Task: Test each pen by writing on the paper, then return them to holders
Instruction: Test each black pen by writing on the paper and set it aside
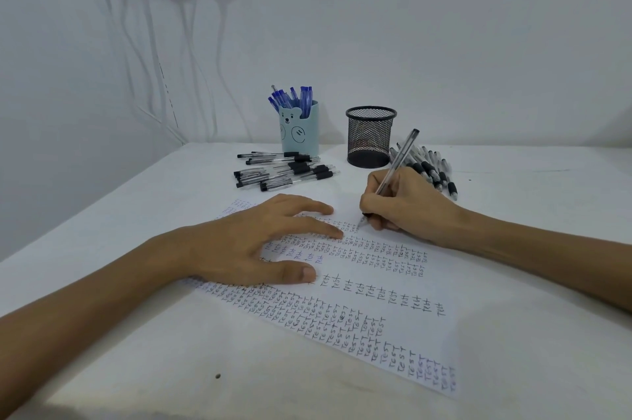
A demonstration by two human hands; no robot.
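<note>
A white sheet of paper (455, 286), covered in rows of the word "TEST", lies on the table. My left hand (249, 245) rests flat on it with fingers spread. My right hand (407, 206) grips a clear black-ink pen (398, 159), its tip touching the paper's far edge. A light blue bear holder (300, 132) holds several blue pens. Beside it stands a black mesh holder (370, 137) that looks empty.
Several black pens (284, 170) lie in a pile in front of the blue holder. Another pile of black pens (434, 168) lies right of the mesh holder. White cables (154, 53) hang down the wall at the back left. The table (171, 368) is white.
</note>
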